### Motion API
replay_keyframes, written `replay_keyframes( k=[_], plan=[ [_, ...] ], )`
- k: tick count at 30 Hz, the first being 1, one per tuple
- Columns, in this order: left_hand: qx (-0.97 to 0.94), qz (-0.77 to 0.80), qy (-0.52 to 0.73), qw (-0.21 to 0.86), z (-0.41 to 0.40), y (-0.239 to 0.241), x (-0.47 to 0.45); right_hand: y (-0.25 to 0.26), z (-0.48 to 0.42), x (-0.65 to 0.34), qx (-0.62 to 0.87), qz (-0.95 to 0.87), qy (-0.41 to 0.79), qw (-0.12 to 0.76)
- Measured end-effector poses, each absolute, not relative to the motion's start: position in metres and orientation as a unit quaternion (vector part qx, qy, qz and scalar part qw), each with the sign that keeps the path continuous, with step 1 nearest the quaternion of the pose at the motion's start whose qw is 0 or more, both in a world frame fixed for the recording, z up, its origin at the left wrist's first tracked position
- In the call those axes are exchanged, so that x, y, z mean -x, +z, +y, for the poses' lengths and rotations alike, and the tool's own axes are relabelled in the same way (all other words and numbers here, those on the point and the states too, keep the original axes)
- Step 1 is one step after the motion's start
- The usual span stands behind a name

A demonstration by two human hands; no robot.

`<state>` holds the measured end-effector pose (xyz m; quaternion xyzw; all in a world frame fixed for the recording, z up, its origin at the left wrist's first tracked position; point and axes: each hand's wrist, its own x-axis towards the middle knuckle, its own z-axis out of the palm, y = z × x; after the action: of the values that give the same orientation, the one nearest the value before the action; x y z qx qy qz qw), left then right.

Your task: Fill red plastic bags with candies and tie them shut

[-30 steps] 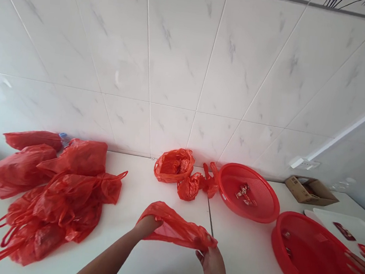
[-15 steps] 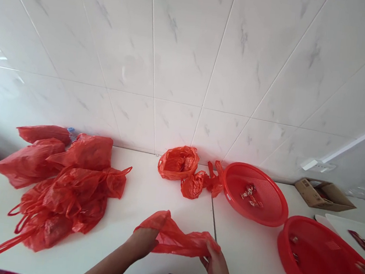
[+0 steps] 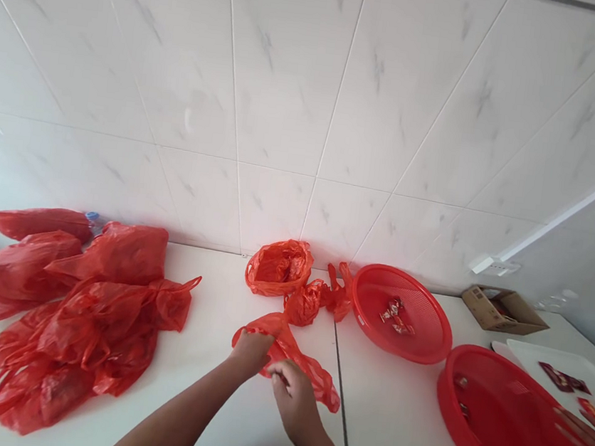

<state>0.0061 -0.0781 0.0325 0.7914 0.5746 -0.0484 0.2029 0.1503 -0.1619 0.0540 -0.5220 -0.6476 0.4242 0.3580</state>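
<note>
A red plastic bag [image 3: 307, 367] lies spread and crumpled over the white table in front of me. My left hand [image 3: 251, 355] is closed on the bag's left part, with red film around its fingers, so the fingertips are partly hidden. My right hand [image 3: 295, 398] is beside it, fingers curled in a pinch at the bag's near edge. The bag's loose end trails to the right, past my right hand. Just beyond it sits a small knotted red bag [image 3: 303, 304], next to an open red bag [image 3: 279, 267] standing with its mouth up.
Filled red bags [image 3: 103, 323] are heaped on the left, near a blue-capped bottle [image 3: 94, 220]. On the right are a red basket [image 3: 438, 332] with wrapped pieces, a larger red basket [image 3: 446, 404], a cardboard box [image 3: 507, 315] and a white tray [image 3: 530, 350]. Another person's hand [image 3: 585, 433] reaches over the larger basket.
My hands have come closer together, the right one moving left along the bag. The stretched bag now lies slacker and farther forward. The other person's hand shows more over the larger basket.
</note>
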Motion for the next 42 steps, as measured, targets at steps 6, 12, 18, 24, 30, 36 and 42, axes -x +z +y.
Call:
replay_keyframes(
  k=[6,12,18,24,30,36,42],
  plan=[
    [-0.816,0.552,-0.035,0.168,-0.09,0.036,0.017,-0.013,-0.093,-0.162,0.643,-0.638,0.353,0.233],
    [-0.776,0.614,-0.027,0.141,-0.098,0.035,0.047,-0.033,-0.077,-0.195,0.712,-0.597,0.316,0.191],
    [-0.736,0.653,-0.012,0.176,-0.092,0.014,0.04,-0.004,-0.074,-0.215,0.718,-0.594,0.263,0.25],
    [-0.723,0.66,-0.075,0.189,-0.097,-0.015,0.031,0.007,-0.05,-0.315,0.802,-0.545,0.031,0.244],
    [-0.71,0.666,-0.105,0.204,-0.105,-0.033,0.04,-0.015,-0.065,-0.359,0.821,-0.559,0.059,0.099],
    [-0.705,0.668,-0.036,0.235,-0.102,-0.025,0.047,-0.013,-0.095,-0.331,0.775,-0.607,0.146,0.101],
    [-0.677,0.67,0.098,0.289,-0.1,0.004,0.057,0.004,-0.111,-0.334,0.712,-0.589,0.354,0.142]
  ],
)
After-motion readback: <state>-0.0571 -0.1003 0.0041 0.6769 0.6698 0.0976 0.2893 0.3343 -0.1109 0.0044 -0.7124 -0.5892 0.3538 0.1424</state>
